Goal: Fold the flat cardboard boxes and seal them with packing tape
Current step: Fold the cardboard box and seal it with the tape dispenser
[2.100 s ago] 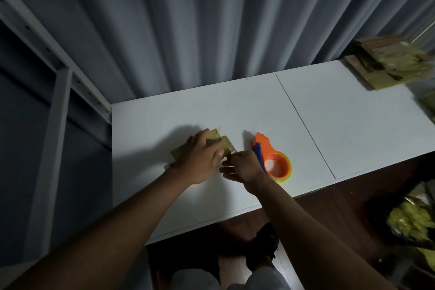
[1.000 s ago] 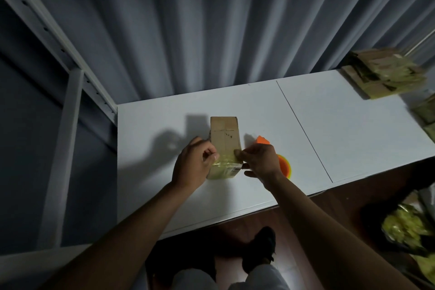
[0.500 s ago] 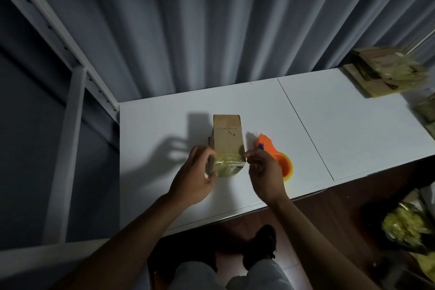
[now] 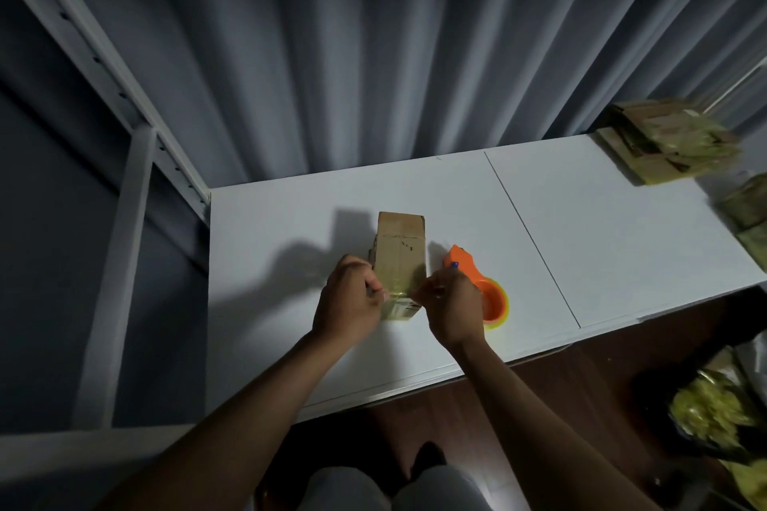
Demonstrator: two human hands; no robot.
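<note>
Bare forearms, grey trousers (image 4: 415, 490), dark shoe (image 4: 427, 456)

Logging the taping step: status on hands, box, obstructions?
Left hand and right hand both pinch the near end of the small brown cardboard box. Box upright on white table. Orange tape dispenser behind right hand, not blocking.

box (image 4: 400, 257) near end hidden by hands, right stack (image 4: 751, 212) cut off
</note>
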